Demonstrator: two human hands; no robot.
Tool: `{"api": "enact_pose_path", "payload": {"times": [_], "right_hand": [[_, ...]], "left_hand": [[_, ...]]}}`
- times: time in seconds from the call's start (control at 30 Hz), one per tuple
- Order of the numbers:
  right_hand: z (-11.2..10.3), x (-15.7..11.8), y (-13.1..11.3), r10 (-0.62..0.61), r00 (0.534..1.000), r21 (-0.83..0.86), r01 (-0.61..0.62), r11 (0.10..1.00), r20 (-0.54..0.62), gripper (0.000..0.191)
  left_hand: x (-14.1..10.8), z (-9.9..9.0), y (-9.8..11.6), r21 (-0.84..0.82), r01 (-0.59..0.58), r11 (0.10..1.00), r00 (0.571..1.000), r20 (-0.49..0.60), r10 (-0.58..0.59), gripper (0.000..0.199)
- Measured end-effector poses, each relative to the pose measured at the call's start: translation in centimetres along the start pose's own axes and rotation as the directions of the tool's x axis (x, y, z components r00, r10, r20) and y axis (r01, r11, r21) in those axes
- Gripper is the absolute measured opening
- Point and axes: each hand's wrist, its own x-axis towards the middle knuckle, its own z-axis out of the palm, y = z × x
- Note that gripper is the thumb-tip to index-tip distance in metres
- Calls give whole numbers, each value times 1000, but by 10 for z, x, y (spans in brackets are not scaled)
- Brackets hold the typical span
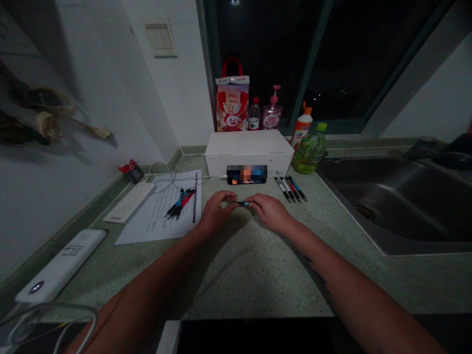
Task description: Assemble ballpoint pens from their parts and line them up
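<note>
My left hand (217, 211) and my right hand (271, 211) meet over the speckled green countertop (254, 275). Between their fingertips lies a slim pen (239, 202) with a blue band, held level and partly hidden by my fingers. Left of my left hand, a small bunch of blue, red and black pens (179, 203) rests on a printed sheet of paper (155, 221). Beyond my right hand, several pens (289, 189) lie side by side on the countertop, apart from my fingers.
A phone (247, 174) with a blurred screen leans against a white box (249, 147). Behind it stand a red-handled bag and bottles. A steel sink (391, 206) lies to the right; white power banks (61, 265) and a cable lie left.
</note>
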Motion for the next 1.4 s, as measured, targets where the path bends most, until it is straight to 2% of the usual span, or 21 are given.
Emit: {"api": "enact_pose_path", "payload": {"times": [0.13, 0.23, 0.37, 0.53, 0.7, 0.83, 0.97, 1.03, 1.13, 1.2, 1.3, 1.4], "right_hand": [[0, 0, -2, 6, 1000, 6, -6, 1000, 6, 28], [0, 0, -1, 11, 1000, 8, -11, 1000, 8, 28], [2, 0, 2, 17, 1000, 8, -17, 1000, -1, 27], [2, 0, 4, 23, 1000, 37, -23, 999, -19, 27], [-1, 0, 1, 34, 999, 78, -31, 996, -34, 27], [-1, -1, -1, 40, 998, 111, -36, 993, -39, 26], [-1, 0, 2, 85, 996, 251, -81, 965, -5, 25], [-2, 2, 7, 132, 991, 304, -115, 946, -35, 21], [-5, 7, 18, 284, 946, 417, -198, 887, -156, 20], [-6, 11, 24, 391, 904, 580, -226, 783, -175, 30], [-3, 14, 25, 436, 881, 780, -140, 609, -183, 51], [2, 14, 18, 423, 885, 832, -77, 549, -197, 67]], "left_hand": [[1, 0, 0, 20, 8, 1000, 1000, 30, -9, 9], [1, 0, 0, 0, 15, 1000, 1000, 17, -15, 13], [1, -1, 2, 3, 49, 999, 996, 71, -49, 7], [1, -2, 3, 4, 52, 999, 997, 50, -52, 5], [2, -2, 1, 23, -3, 1000, 1000, -4, 3, 6], [2, -3, 1, -30, 44, 999, 997, 59, -42, 7], [2, -7, 3, 62, -58, 996, 998, 11, 57, 5], [2, -8, 3, 80, -88, 993, 995, -30, 90, 4], [2, -7, 2, 73, -89, 993, 993, -74, 94, 4], [0, -4, 1, 77, -120, 990, 991, -51, 124, 5], [-7, 2, 3, 82, -261, 962, 963, 82, 255, 7], [-14, 7, 7, 58, -383, 922, 905, 226, 361, 11]]}}
